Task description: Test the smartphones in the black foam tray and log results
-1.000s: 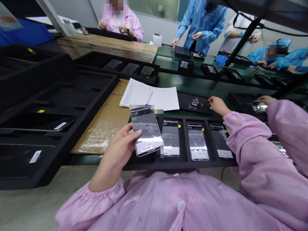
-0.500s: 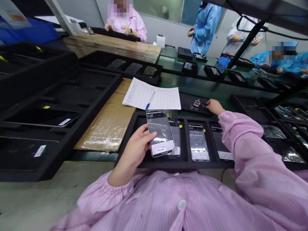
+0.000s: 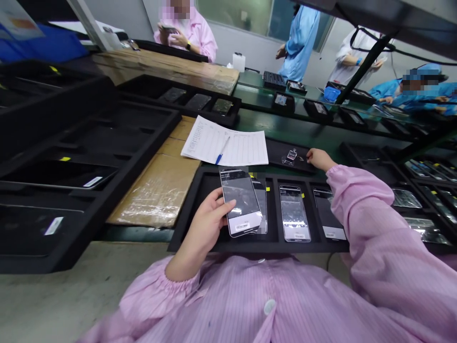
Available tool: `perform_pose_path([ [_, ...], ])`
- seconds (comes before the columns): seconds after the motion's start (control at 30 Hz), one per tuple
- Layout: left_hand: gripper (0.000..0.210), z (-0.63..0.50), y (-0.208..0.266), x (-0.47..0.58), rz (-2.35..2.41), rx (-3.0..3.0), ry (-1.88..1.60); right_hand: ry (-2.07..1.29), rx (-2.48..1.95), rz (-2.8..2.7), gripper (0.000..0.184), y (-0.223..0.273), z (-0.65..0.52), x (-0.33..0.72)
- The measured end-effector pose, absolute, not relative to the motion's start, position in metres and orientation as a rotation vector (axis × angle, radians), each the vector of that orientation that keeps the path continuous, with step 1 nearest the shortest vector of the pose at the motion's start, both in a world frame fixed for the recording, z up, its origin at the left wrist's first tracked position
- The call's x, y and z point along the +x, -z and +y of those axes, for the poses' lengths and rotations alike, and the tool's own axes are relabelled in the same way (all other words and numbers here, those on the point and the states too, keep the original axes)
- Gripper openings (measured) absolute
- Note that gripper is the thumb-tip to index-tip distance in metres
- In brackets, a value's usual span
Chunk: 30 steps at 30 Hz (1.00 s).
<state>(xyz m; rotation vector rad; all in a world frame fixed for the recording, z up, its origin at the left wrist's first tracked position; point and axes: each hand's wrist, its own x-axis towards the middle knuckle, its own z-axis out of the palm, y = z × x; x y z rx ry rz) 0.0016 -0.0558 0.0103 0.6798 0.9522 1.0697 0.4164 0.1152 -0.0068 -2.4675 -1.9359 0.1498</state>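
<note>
My left hand (image 3: 214,214) is closed around the lower left edge of a smartphone (image 3: 241,200), thumb over its lit screen. The phone is tilted above a black compartment tray (image 3: 221,245) and partly covers another phone beneath it. In the tray's other slots lie a second phone (image 3: 294,214) and a third phone (image 3: 330,216) with white labels. My right hand (image 3: 318,158) reaches forward with its fingertips pinched together at the right end of a flat black tray (image 3: 276,148). Near them lies a small clear-wrapped tag (image 3: 292,155). What the fingertips hold is too small to make out.
Printed sheets (image 3: 203,143) with a blue pen (image 3: 222,151) lie behind the phone tray. Large black trays (image 3: 143,143) stand at left beside wrapped cardboard (image 3: 160,190). More phone trays (image 3: 403,164) stand at right. Co-workers (image 3: 189,28) work across the bench.
The held phone has shifted slightly down and to the right with my left hand. My right hand stays nearly in place. Across the bench, a co-worker has lifted an object.
</note>
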Motion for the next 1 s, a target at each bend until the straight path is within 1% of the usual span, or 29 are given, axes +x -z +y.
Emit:
perform_pose_path([
  [0.1, 0.064, -0.057, -0.010, 0.000, 0.975, 0.688, -1.065, -0.220, -2.468, -1.962, 0.026, 0.004, 0.116, 0.412],
  [0.2, 0.064, -0.057, -0.010, 0.000, 0.986, 0.691, -1.065, -0.228, -2.425, -1.987, 0.021, -0.007, 0.113, 0.407],
  [0.3, 0.064, -0.058, -0.010, 0.000, 0.980, 0.689, -1.055, -0.206, -2.326, -1.989, 0.012, -0.021, 0.104, 0.398],
  [0.4, 0.063, -0.058, -0.009, -0.002, 0.976, 0.668, -1.057, -0.174, -2.208, -1.936, 0.011, -0.041, 0.083, 0.380],
  [0.43, 0.062, -0.057, -0.009, -0.004, 0.974, 0.657, -1.064, -0.184, -2.156, -1.906, 0.008, -0.048, 0.071, 0.371],
  [0.47, 0.061, -0.057, -0.009, -0.005, 0.971, 0.644, -1.073, -0.223, -2.094, -1.869, 0.009, -0.056, 0.056, 0.360],
  [0.5, 0.060, -0.056, -0.009, -0.006, 0.967, 0.628, -1.084, -0.283, -2.022, -1.839, 0.015, -0.064, 0.037, 0.347],
  [0.53, 0.059, -0.054, -0.009, -0.006, 0.963, 0.612, -1.098, -0.447, -1.853, -1.748, 0.019, -0.071, 0.016, 0.334],
  [0.63, 0.051, -0.051, -0.013, -0.001, 0.940, 0.570, -1.150, -0.894, -1.560, -1.598, 0.021, -0.083, -0.051, 0.288],
  [0.67, 0.049, -0.050, -0.015, 0.002, 0.928, 0.562, -1.170, -1.035, -1.504, -1.538, 0.022, -0.084, -0.072, 0.273],
  [0.77, 0.043, -0.051, -0.020, 0.015, 0.883, 0.560, -1.242, -1.366, -1.337, -1.288, 0.019, -0.072, -0.116, 0.237],
  [0.9, 0.039, -0.056, -0.025, 0.032, 0.837, 0.574, -1.353, -1.630, -1.145, -0.986, 0.019, -0.044, -0.132, 0.208],
  [1.0, 0.036, -0.060, -0.028, 0.039, 0.832, 0.587, -1.411, -1.656, -1.121, -0.846, 0.024, -0.029, -0.130, 0.197],
])
